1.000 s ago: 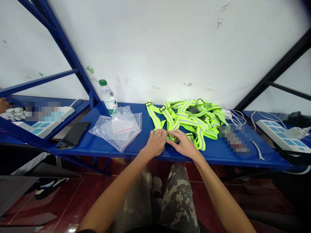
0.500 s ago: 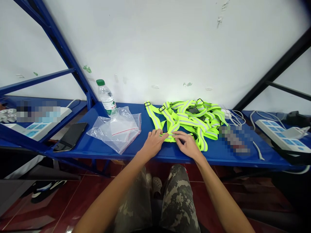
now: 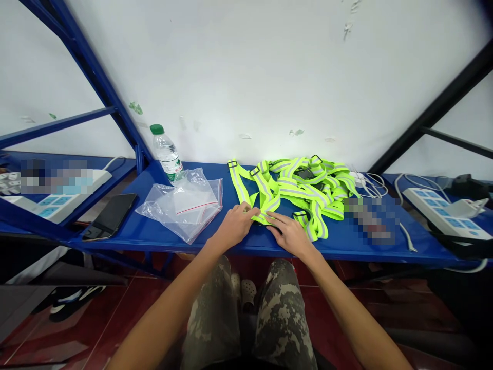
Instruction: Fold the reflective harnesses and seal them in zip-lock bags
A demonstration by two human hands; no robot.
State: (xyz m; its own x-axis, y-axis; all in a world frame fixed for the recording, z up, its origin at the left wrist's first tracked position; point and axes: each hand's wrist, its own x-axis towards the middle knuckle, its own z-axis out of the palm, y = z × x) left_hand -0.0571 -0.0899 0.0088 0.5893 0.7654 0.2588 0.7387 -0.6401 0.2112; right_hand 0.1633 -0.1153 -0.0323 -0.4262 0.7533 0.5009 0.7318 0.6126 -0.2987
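A tangle of neon yellow reflective straps [image 3: 300,187] with grey stripes and black buckles lies on the blue shelf [image 3: 215,239]. My left hand [image 3: 234,224] pinches the near end of one strap at the pile's front left corner. Just right of it, my right hand [image 3: 288,234] rests on the same strap end, fingers pressed down on it. Both hands sit close together at the shelf's front edge.
Clear zip bags [image 3: 185,205] lie left of the straps, with a water bottle [image 3: 166,153] behind them and a black phone [image 3: 110,216] further left. White power strips [image 3: 442,208] and cables [image 3: 372,185] sit at the right. Blue rack posts [image 3: 96,77] slant at the left.
Both hands have drawn slightly toward the front edge and left, pulling the strap end with them. The fingers have shifted from gathering the strap to pressing it flatter.
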